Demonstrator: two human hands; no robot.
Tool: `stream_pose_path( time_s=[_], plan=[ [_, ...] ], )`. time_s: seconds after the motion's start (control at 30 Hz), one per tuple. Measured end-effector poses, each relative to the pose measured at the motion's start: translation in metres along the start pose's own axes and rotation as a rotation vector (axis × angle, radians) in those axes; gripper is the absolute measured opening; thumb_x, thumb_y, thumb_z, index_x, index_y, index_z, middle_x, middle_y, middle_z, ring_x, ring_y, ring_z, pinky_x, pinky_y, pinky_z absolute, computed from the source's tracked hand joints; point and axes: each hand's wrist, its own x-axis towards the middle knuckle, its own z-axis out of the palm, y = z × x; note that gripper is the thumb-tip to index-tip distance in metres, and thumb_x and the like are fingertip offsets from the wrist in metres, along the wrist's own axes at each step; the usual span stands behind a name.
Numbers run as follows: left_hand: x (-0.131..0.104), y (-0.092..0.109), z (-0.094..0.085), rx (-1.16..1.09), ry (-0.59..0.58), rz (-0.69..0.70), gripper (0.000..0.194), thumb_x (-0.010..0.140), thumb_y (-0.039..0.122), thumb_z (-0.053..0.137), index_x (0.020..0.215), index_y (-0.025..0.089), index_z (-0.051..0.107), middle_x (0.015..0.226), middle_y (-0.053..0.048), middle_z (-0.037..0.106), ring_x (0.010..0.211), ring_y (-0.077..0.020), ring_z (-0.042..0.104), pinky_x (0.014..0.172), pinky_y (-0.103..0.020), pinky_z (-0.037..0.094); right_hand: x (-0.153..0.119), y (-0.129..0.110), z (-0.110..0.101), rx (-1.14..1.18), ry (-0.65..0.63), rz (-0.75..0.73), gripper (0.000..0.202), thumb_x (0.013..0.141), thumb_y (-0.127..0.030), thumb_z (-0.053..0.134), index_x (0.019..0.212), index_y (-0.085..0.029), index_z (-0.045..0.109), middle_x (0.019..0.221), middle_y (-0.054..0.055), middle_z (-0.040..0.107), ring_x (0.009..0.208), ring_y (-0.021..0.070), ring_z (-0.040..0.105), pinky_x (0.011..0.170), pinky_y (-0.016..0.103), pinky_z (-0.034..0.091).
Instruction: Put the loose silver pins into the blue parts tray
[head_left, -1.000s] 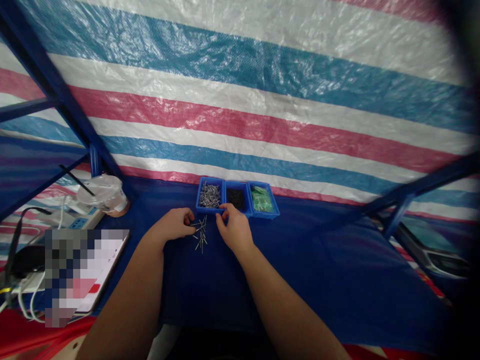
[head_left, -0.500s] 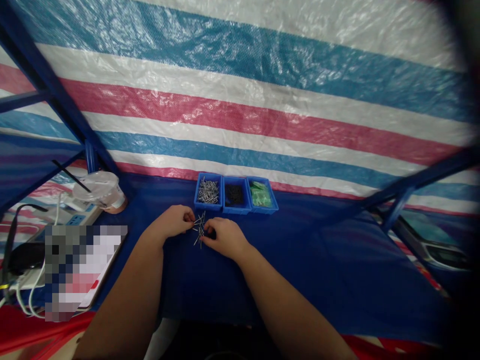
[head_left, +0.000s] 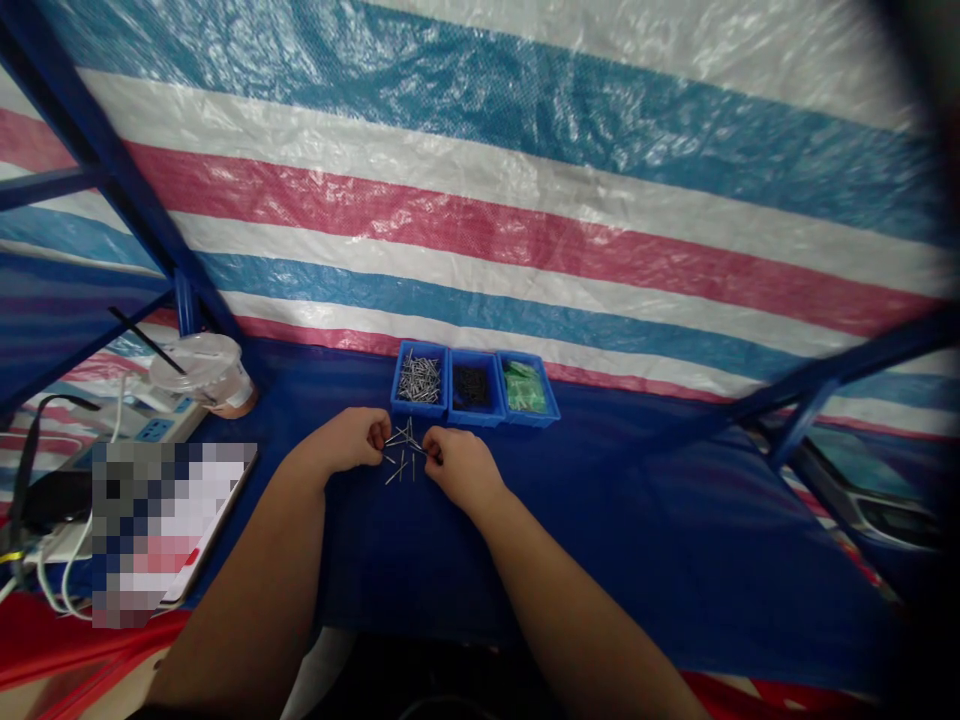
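Several thin silver metal pins [head_left: 401, 465] lie loosely scattered on the blue tabletop between my two hands. My left hand [head_left: 358, 440] is at their left side, thumb and fingertips pinched together at the end of one pin; whether that pin is gripped is hard to see. On the other side, my right hand [head_left: 461, 465] has its fingers curled and closed, the tips touching or very near the pins; what they hold is hidden. Just beyond the hands stands a blue bin of metal pins [head_left: 420, 408], filled with the same kind of silver pieces.
Beside the pin bin stand a blue bin with small black pieces [head_left: 477, 416] and another with green packets [head_left: 531, 416]. At the left are a lidded plastic cup [head_left: 217, 375], a power strip [head_left: 169, 425], cables and a blurred flat device [head_left: 202, 535]. Blue frame bars [head_left: 802, 365] flank the table.
My right hand has moved slightly right, away from the pins, and the hands are farther apart. The pins are more spread out. The view has shifted a little.
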Motion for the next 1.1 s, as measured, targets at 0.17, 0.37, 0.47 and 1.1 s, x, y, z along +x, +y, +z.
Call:
stream_pose_path(
  time_s=[0.17,0.37,0.47,1.1],
  plan=[
    [-0.001,0.003,0.0,0.012,0.011,0.009,0.023,0.059,0.011,0.055,0.079,0.02,0.06,0.071,0.001,0.066,0.065,-0.0172,0.062,0.06,-0.027,0.045,-0.001,0.012,-0.009,0.207,0.054,-0.203,0.015,0.076,-0.01,0.061,0.086,-0.02,0.064,0.083,0.001,0.068,0.076,0.014,0.062,0.071,0.024,0.045],
    [-0.003,0.006,0.0,0.052,0.043,0.036,0.018,0.062,0.013,0.058,0.078,0.02,0.058,0.071,0.001,0.065,0.064,-0.0173,0.061,0.058,-0.027,0.041,-0.004,0.004,-0.023,0.513,0.543,-0.252,0.011,0.086,-0.028,0.059,0.077,-0.022,0.058,0.086,0.005,0.067,0.081,0.0185,0.065,0.076,0.033,0.053],
    [-0.004,0.009,-0.002,0.055,0.04,0.038,0.017,0.063,0.015,0.059,0.079,0.02,0.058,0.071,0.0,0.065,0.064,-0.0174,0.06,0.058,-0.027,0.041,0.01,-0.005,-0.027,0.572,0.689,-0.132,0.015,0.087,-0.035,0.059,0.079,-0.023,0.057,0.088,0.007,0.067,0.083,0.0202,0.066,0.076,0.035,0.055],
    [-0.002,0.036,0.002,-0.157,0.158,0.266,0.004,0.075,0.017,0.056,0.078,0.019,0.053,0.068,0.003,0.054,0.061,-0.0117,0.051,0.058,-0.025,0.039,0.026,0.008,-0.001,0.879,0.13,-0.098,0.021,0.087,-0.039,0.061,0.096,-0.019,0.062,0.069,-0.003,0.06,0.055,0.0117,0.057,0.053,0.025,0.048]
  ],
)
